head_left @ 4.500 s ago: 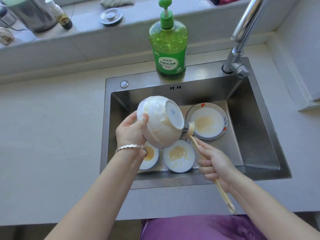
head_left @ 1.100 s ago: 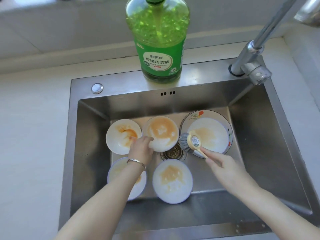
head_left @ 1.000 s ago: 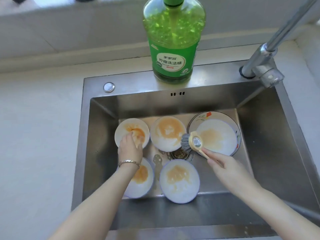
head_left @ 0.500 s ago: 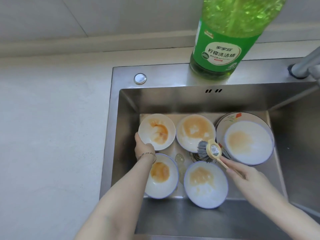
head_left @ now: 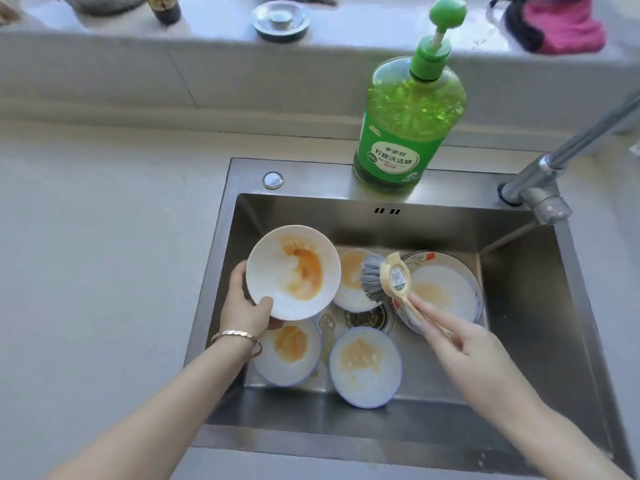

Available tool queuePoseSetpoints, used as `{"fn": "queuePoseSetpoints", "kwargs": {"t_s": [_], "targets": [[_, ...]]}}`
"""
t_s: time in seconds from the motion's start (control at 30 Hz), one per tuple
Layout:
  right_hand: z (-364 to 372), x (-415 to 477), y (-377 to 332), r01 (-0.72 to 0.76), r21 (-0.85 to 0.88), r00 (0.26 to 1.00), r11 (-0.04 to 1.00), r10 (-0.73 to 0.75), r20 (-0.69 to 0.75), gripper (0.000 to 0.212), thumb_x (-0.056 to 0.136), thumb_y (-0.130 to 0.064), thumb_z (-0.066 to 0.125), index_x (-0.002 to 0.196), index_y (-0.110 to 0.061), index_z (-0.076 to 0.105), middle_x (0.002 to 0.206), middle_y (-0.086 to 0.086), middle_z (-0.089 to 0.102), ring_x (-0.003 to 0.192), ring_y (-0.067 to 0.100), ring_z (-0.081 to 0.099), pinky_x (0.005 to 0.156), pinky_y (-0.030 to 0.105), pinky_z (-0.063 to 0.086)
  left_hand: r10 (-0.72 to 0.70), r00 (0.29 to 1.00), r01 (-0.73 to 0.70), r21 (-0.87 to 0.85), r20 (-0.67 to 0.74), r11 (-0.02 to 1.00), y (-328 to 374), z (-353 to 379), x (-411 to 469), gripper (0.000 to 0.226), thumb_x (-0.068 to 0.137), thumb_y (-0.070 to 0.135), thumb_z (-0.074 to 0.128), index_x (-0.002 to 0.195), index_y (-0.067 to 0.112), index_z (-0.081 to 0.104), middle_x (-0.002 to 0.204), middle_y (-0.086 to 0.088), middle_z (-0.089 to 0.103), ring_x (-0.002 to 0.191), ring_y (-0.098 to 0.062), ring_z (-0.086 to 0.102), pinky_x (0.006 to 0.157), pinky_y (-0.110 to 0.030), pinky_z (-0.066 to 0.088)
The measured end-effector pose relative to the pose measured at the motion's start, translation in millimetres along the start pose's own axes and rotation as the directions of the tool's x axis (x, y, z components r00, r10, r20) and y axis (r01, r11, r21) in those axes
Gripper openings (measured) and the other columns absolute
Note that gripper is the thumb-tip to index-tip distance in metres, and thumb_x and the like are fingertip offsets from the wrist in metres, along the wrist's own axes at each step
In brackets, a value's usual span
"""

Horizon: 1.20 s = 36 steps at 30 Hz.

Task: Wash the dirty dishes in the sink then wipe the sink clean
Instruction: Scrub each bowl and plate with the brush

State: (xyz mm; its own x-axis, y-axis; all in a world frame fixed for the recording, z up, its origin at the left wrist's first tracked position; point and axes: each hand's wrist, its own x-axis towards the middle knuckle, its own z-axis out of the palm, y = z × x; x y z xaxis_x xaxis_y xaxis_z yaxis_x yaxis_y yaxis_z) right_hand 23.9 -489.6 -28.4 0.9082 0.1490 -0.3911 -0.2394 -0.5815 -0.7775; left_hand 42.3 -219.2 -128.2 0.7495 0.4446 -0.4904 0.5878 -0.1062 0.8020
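1. Head view, left side first: gripping a dirty white bowl (head_left: 292, 271) with the left hand (head_left: 244, 306), thumb over the near rim, fingers under the outside. Lifted clear of the sink floor and tipped open side toward the camera, presumably to put that orange smear within easy brush reach.
2. Pinching the handle of a dish brush (head_left: 384, 280) in the right hand (head_left: 464, 355), fingers closed round the thin stick well back from the head. Bristles aimed left at the held bowl, just beside its rim, apparently not touching yet. Probably gripped that far back for reach, and to keep fingers out of the gunk.
3. Down in the sink (head_left: 519, 306): four more dishes waiting, all smeared. Back bowl (head_left: 349, 282) behind the brush, flowered plate (head_left: 446, 292) on the right, front-left bowl (head_left: 287, 351) and front-middle bowl (head_left: 365, 367) nearest. Spread round the drain (head_left: 369, 318) with the hole left uncovered, likely for drainage.
4. Parked on the sink's back ledge: green soap bottle (head_left: 405, 133), pump handy. Faucet (head_left: 554, 161) off to the right, no water visible.
5. Guessing early days: no clean dish to be seen, sink wipe a long way off. Worth watching that one-handed grip, slippery stuff.
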Motion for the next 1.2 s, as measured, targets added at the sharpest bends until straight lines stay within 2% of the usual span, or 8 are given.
{"fn": "queuePoseSetpoints", "kwargs": {"t_s": [0.13,0.23,0.43,0.57,0.7,0.8,0.97,1.2], "targets": [[-26,-34,-23,0.108,-0.111,0.993,0.988,-0.102,0.055,0.049,0.092,-0.031,0.05,0.1,-0.078,0.042,0.094,-0.043,0.061,0.096,-0.016,0.054,0.075,0.009,0.046,0.097,0.986,-0.091,-0.055,0.134,0.994,24,2,-61,0.071,0.077,-0.006,0.043,0.121,0.05,0.033,0.103,0.023,0.05,0.096,-0.021,0.055,0.069,-0.052,0.057],[-37,-55,-25,0.174,-0.363,0.981,0.915,-0.131,0.141,0.044,0.094,-0.036,0.043,0.106,-0.077,0.034,0.062,-0.027,0.059,0.066,-0.001,0.055,0.057,0.015,0.041,0.154,0.968,-0.15,-0.037,0.2,0.988,34,11,-103,0.073,0.079,-0.011,0.041,0.123,0.046,0.03,0.105,0.021,0.049,0.096,-0.014,0.054,0.064,-0.028,0.057],[-37,-65,-5,0.191,-0.828,0.977,0.527,-0.018,0.213,0.062,0.094,-0.022,0.034,0.138,-0.057,0.009,0.077,0.001,0.04,0.07,0.024,0.04,0.053,0.03,0.03,0.164,0.928,-0.177,0.007,0.334,0.984,42,31,-159,0.071,0.082,-0.009,0.044,0.121,0.048,0.029,0.106,0.02,0.046,0.093,0.008,0.052,0.069,-0.005,0.047],[-20,-75,2,0.253,-0.732,0.931,0.633,0.046,0.362,0.055,0.09,-0.018,0.034,0.135,-0.048,0.027,0.089,0.007,0.056,0.076,0.031,0.047,0.058,0.032,0.028,-0.061,0.916,0.097,-0.071,0.397,0.993,44,43,-174,0.068,0.087,-0.002,0.048,0.112,0.059,0.03,0.106,0.015,0.048,0.084,-0.018,0.06,0.046,-0.033,0.055],[-14,-57,3,0.271,-0.729,0.939,0.629,-0.006,0.344,0.054,0.092,-0.022,0.039,0.135,-0.051,0.027,0.109,0.003,0.062,0.094,0.029,0.058,0.063,0.03,0.034,-0.122,0.907,0.156,-0.052,0.404,0.986,39,48,-185,0.078,0.085,-0.002,0.045,0.093,0.074,0.033,0.113,0.008,0.051,0.086,-0.033,0.066,0.05,-0.043,0.057],[-31,-49,8,0.214,-0.807,0.957,0.55,0.046,0.285,0.057,0.091,-0.019,0.038,0.136,-0.05,0.024,0.096,0.003,0.058,0.078,0.027,0.052,0.058,0.029,0.034,-0.149,0.906,0.179,-0.038,0.396,0.983,37,47,-184,0.076,0.084,-0.004,0.036,0.097,0.071,0.031,0.112,0.003,0.051,0.072,-0.036,0.069,0.049,-0.041,0.056],[-11,-83,15,0.272,-0.64,0.916,0.719,0.01,0.401,0.049,0.093,-0.023,0.034,0.133,-0.049,0.028,0.1,0.008,0.062,0.09,0.032,0.058,0.062,0.033,0.034,-0.038,0.936,0.021,0.054,0.35,0.998,35,46,-183,0.07,0.087,0.003,0.053,0.111,0.065,0.028,0.115,0.006,0.055,0.095,-0.009,0.059,0.074,-0.026,0.055],[-29,-63,21,0.184,-0.743,0.954,0.644,0.065,0.293,0.048,0.094,-0.024,0.035,0.134,-0.051,0.031,0.103,0.007,0.062,0.093,0.03,0.058,0.062,0.032,0.034,-0.162,0.908,0.143,0.076,0.388,0.987,38,43,-174,0.069,0.085,-0.003,0.039,0.118,0.057,0.033,0.098,0.007,0.051,0.079,-0.021,0.06,0.046,-0.029,0.053]]}}
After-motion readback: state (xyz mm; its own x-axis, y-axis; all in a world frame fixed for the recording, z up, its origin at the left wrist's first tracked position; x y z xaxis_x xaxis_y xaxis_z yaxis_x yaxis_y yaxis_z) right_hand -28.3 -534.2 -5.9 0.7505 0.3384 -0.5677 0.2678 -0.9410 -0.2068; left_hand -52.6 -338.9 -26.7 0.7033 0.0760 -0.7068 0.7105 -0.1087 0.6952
